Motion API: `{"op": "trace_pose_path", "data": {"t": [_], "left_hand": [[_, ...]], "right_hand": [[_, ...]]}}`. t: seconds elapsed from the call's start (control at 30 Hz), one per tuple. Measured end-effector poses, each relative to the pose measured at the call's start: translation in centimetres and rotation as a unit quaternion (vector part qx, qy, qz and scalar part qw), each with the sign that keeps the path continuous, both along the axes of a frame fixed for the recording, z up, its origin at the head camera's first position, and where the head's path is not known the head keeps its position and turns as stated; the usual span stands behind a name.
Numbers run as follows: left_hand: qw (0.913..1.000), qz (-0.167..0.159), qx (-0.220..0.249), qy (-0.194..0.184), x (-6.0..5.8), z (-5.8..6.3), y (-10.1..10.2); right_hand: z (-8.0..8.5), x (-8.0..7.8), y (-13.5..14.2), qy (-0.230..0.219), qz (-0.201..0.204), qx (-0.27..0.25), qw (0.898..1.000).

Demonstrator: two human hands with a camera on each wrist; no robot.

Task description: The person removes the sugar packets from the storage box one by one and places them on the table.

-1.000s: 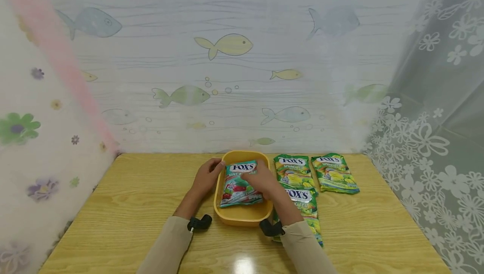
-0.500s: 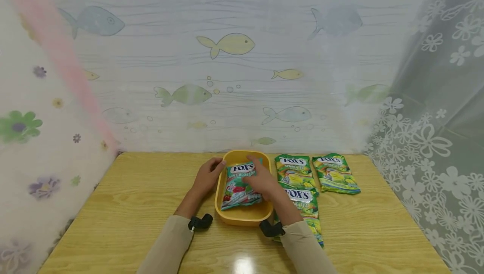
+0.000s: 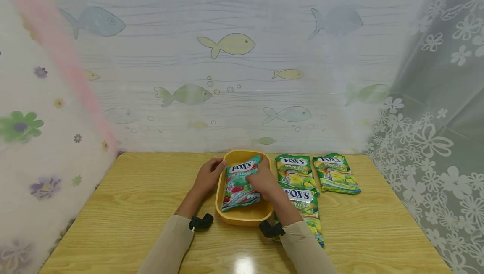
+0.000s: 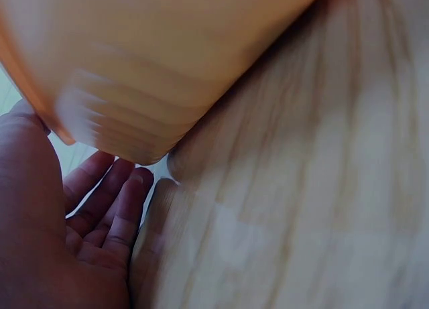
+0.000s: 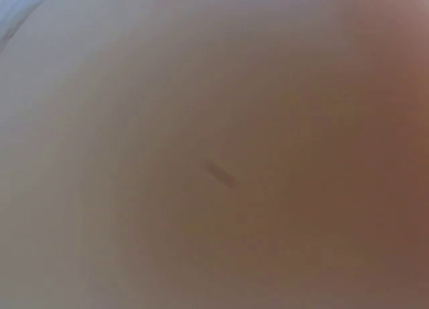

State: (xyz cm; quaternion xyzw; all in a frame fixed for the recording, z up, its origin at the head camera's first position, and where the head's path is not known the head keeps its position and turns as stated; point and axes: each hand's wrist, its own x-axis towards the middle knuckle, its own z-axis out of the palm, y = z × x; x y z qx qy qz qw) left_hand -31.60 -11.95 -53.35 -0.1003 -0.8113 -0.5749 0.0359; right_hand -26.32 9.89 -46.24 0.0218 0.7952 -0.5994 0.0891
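Note:
A teal FOX'S Mint Blossom candy bag [image 3: 242, 183] lies tilted inside a yellow plastic tub [image 3: 242, 219]. My right hand [image 3: 263, 181] reaches over the tub's right side and grips the bag's right edge, thumb on its front; the other fingers are mostly hidden. At the tub's left side, my left hand [image 3: 207, 177] holds the rim with the thumb. In the left wrist view, the fingers of the left hand [image 4: 100, 222] curve at the outside of the ribbed tub wall [image 4: 154, 74]. Only a brownish blur fills the right wrist view.
Right of the tub lie three green FOX'S Spring Tea bags: one at the back [image 3: 295, 171], one farther right [image 3: 336, 173], and one nearer the front [image 3: 302, 206], partly behind the right arm. The wooden table [image 3: 132, 202] meets a fish-patterned curtain [image 3: 234, 110] at the back.
The right hand's fingers have spread over the candy bag, then closed on its right edge again. The bag has turned, its top leaning right. The left hand stays at the tub.

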Motion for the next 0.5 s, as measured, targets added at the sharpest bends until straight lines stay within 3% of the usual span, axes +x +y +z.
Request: {"op": "trace_pose_path", "data": {"t": [0.5], "left_hand": [[1.0000,0.000,-0.001,0.000,0.09,0.16,0.04]], "right_hand": [[0.99,0.38,0.52,0.021,-0.002,0.020,1.000]]}}
